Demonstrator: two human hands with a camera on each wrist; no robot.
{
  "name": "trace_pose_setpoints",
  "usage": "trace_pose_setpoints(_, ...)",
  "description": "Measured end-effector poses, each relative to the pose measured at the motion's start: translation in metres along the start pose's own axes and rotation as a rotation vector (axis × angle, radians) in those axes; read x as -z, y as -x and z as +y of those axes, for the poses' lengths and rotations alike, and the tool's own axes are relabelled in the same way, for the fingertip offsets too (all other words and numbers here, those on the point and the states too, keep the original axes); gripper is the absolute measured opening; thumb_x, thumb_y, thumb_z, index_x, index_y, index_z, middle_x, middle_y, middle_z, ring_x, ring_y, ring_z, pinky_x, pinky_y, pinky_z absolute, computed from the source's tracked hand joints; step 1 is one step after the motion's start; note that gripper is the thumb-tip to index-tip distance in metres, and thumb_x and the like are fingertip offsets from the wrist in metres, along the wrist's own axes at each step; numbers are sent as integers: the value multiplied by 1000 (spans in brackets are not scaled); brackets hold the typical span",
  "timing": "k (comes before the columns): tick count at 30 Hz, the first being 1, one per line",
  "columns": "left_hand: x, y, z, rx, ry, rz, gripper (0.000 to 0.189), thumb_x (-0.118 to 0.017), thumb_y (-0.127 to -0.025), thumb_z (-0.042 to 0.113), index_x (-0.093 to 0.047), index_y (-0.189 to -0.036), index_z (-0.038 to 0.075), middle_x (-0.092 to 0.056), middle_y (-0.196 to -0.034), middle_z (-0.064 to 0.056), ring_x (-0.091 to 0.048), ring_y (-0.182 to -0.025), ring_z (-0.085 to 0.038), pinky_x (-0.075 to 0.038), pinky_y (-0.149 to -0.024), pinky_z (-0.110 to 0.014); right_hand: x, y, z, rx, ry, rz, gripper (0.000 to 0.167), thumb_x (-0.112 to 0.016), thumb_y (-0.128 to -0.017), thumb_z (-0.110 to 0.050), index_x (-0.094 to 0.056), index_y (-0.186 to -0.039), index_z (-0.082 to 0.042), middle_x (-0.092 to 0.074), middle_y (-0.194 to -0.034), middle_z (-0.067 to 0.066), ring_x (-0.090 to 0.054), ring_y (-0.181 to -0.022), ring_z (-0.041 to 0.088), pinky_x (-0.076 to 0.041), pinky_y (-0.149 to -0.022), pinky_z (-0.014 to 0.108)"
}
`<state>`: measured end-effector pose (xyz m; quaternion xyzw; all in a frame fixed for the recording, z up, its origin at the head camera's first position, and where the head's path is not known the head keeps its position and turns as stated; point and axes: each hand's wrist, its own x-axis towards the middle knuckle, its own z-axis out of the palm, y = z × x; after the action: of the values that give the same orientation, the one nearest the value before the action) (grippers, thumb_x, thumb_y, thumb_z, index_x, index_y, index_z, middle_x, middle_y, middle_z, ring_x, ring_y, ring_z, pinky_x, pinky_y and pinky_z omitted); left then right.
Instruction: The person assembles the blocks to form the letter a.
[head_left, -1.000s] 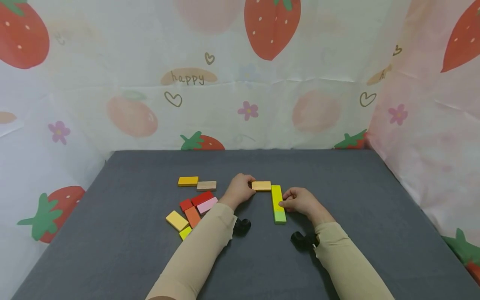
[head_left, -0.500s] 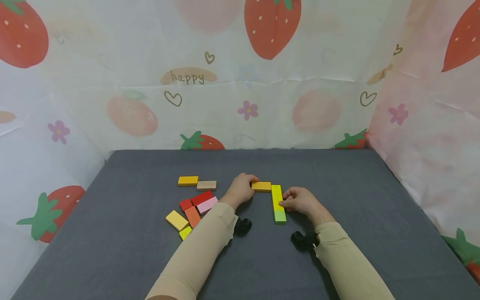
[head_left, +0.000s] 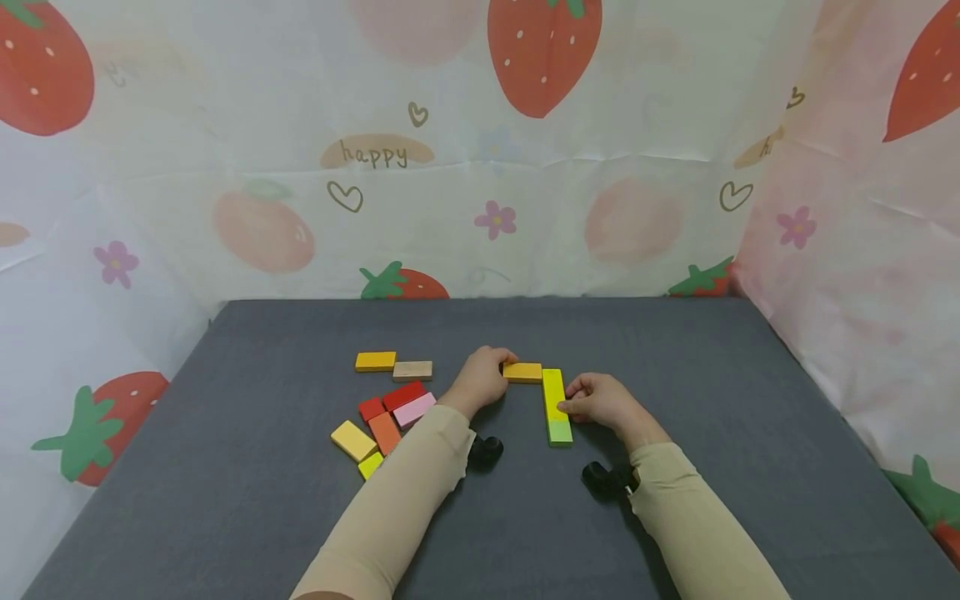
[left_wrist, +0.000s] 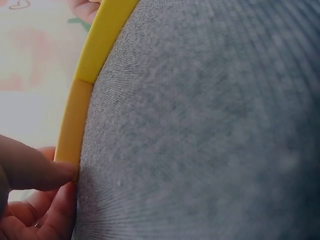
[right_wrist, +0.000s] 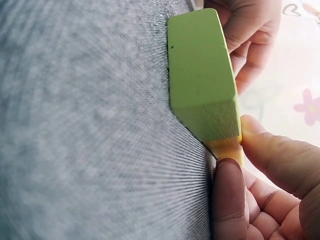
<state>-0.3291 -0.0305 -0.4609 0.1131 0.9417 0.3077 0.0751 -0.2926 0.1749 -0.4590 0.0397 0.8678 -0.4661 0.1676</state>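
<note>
The left hand (head_left: 476, 383) was at about 12 o'clock on the grey worktop (head_left: 525, 533), thumb and fingers pinching the 9 o'clock end of an amber block (head_left: 522, 373) that lay flat. That block's 3 o'clock end touched the far part of a yellow block (head_left: 553, 393), which ran roughly from 12 to 6. A green block (head_left: 560, 432) butted against the yellow block's 6 o'clock end.

The right hand (head_left: 603, 406) came in from 3 o'clock, its thumb and a finger pinching the yellow block at its near side (the right wrist view showed both digits there, just beyond the green).

At 9 o'clock from the left hand lay a golden block (head_left: 376, 362) and a plain wooden block (head_left: 412, 372). Around 8 o'clock sat a cluster: two red blocks (head_left: 405, 395), a pink block (head_left: 415, 411), an orange block (head_left: 386, 433), a cream block (head_left: 354, 442) and a lime block (head_left: 371, 465), partly hidden by the left sleeve (head_left: 405, 492).
</note>
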Motion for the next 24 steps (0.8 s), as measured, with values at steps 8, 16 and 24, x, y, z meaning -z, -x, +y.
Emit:
trace_pose_setpoints(8,6,2,-4,-15,48,-3,40,-60,-83,5,-57,-122,11,-53,-111,-7,-49,-95,-19,-45,-86,-32,0,0,1,13,1,-5,25,-72,-78,-18,-58,-93,-4,-55,-76,7,-56,-74,18,-50,-67,29)
trace_pose_setpoints(16,24,9,-14,-22,140,-6,35,-62,-84,8,-59,-119,12,-55,-117,-5,-53,-102,-20,-46,-86,-35,1,1,0,13,1,-7,24,-72,-78,-17,-58,-93,-4,-56,-77,7,-56,-74,18,-50,-68,29)
trace_pose_setpoints(24,52,23,-35,11,256,5,34,-60,-87,10,-57,-121,12,-56,-121,-7,-52,-108,-21,-45,-88,-39,2,1,1,12,0,-6,26,-73,-78,-19,-58,-93,-4,-55,-76,6,-55,-73,18,-49,-66,28)
